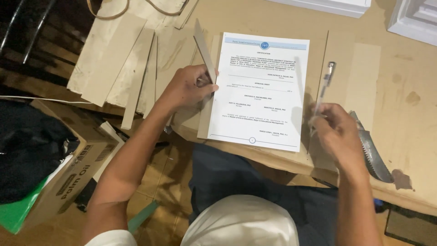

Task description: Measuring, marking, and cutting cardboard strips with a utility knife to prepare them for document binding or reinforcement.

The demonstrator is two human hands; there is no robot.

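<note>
Warm, fairly dim indoor light falls from above onto the tan wooden tabletop (409, 114). The white printed paper sheet (261, 91) is the brightest thing, sharp enough to show its lines. The right hand (339, 134), just right of the sheet, is motion-blurred and casts a soft shadow on it. Left of the sheet, the floor area sinks into near-black.

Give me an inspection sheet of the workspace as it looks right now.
Surface: stained wooden table.
Job's things: white printed paper stack on brown cardboard sheet; thin grey cardboard strip along its left edge.
Clutter: loose cardboard strips; serrated metal knife.
Hands: left hand fingers pinch the strip; right hand holds clear plastic pen.
Cables: nothing seen.
Surroundings: brown cardboard box on floor.
</note>
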